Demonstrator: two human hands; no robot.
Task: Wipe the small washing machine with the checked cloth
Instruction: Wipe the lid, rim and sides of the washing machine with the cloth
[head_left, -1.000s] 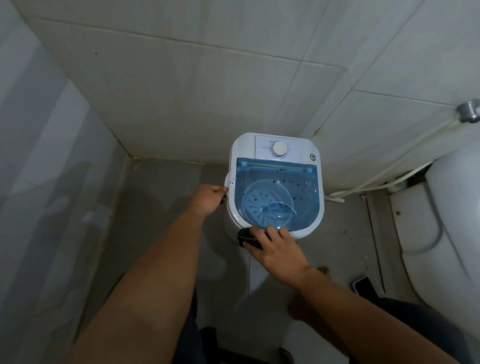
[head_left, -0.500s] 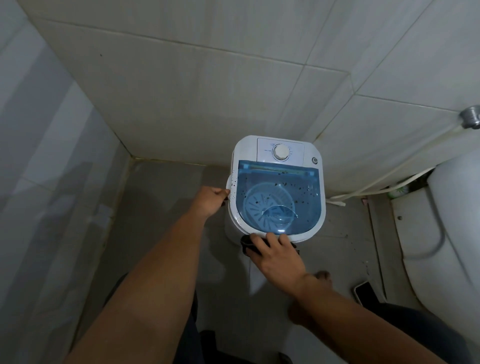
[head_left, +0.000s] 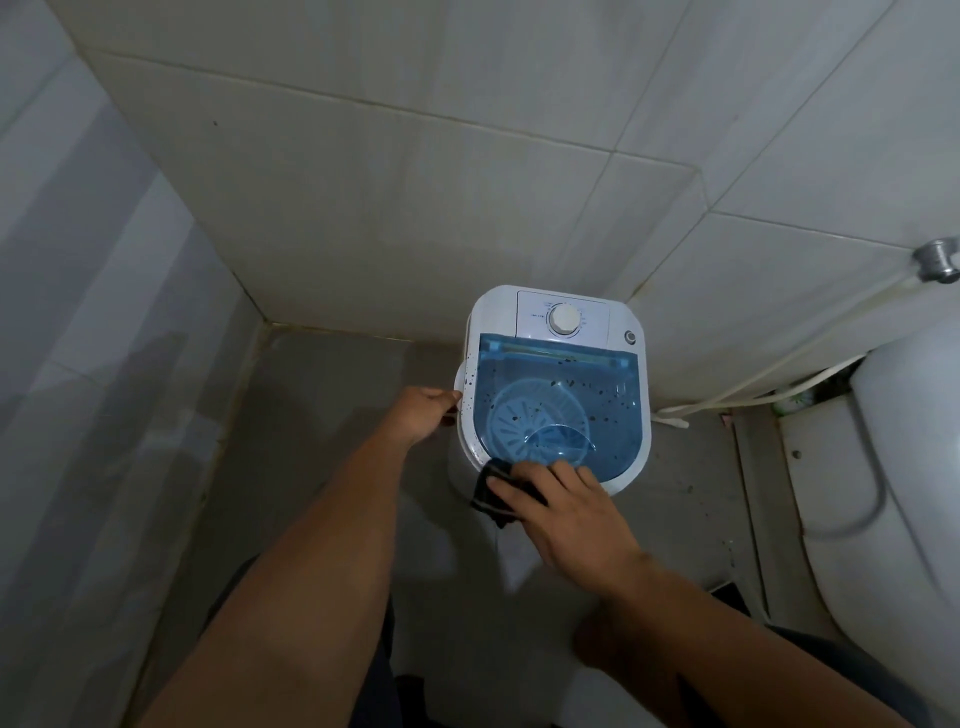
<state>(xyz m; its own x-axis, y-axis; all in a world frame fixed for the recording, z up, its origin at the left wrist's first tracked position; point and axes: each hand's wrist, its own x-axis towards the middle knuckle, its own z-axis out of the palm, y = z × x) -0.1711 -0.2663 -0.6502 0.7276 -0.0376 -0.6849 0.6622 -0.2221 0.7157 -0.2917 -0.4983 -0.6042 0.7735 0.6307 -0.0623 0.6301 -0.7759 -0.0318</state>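
A small white washing machine (head_left: 493, 317) with a see-through blue lid (head_left: 613, 415) and a round dial stands on the floor against the tiled wall. Dark specks dot the lid and the left rim. My left hand (head_left: 423, 413) grips the machine's left side. My right hand (head_left: 561, 506) presses a dark checked cloth (head_left: 488, 493) against the machine's near front rim; most of the cloth is hidden under my fingers.
A white toilet (head_left: 914, 467) fills the right side, with a hose (head_left: 779, 364) running along the wall to a metal tap (head_left: 935, 260). A dark phone-like object (head_left: 732, 597) lies on the floor by my right forearm. Tiled walls close in on the left and behind.
My right hand with the cloth has slid slightly along the front rim, and more of the cloth now shows at its left. My left hand keeps its hold on the machine's side.
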